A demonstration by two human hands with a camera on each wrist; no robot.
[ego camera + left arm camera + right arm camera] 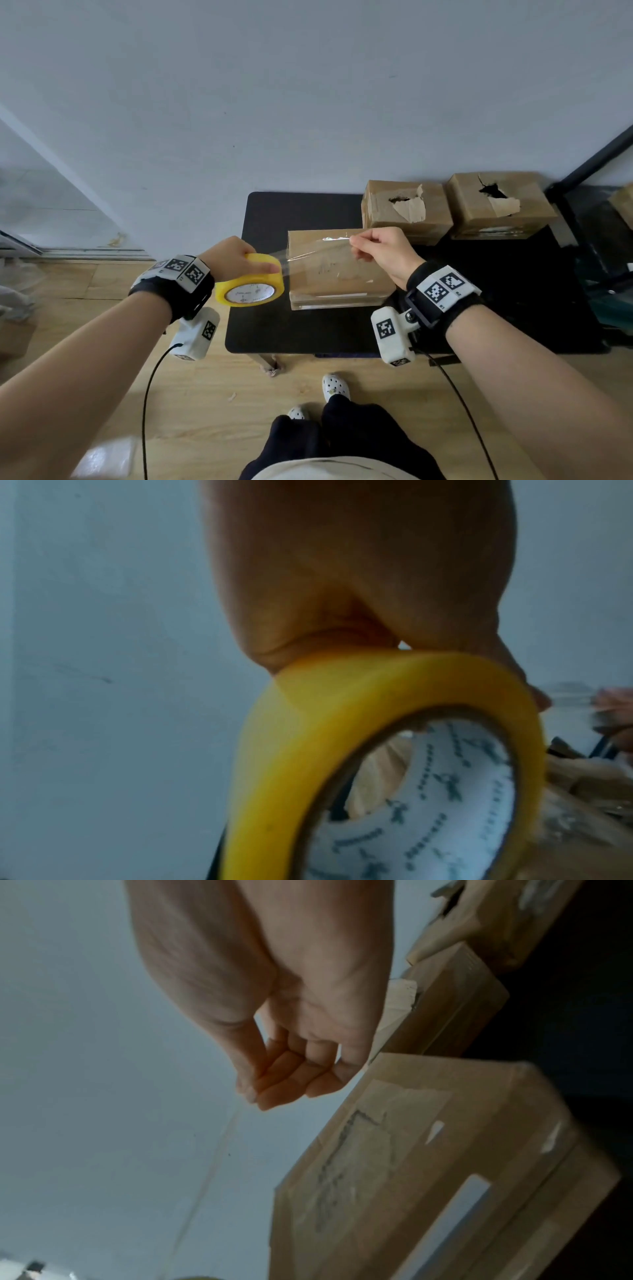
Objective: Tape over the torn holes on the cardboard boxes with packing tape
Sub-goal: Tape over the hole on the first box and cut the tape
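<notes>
My left hand (236, 258) grips a yellow roll of clear packing tape (250, 282) just off the left edge of the black table (308, 329). A clear strip of tape (318, 248) stretches from the roll to my right hand (354, 245), which pinches its free end above the near cardboard box (339, 277). That box carries a taped-over patch on top (363, 1153). Two more boxes stand behind it, one (407, 210) with a torn hole and flap, the other (500, 202) with a larger dark hole. The roll (394, 750) fills the left wrist view.
The table stands against a pale wall. A dark metal frame (589, 164) rises at the right with clutter beneath it. Wooden floor lies around, with my feet in white clogs (334, 387) near the table's front edge. Cables hang from both wrist cameras.
</notes>
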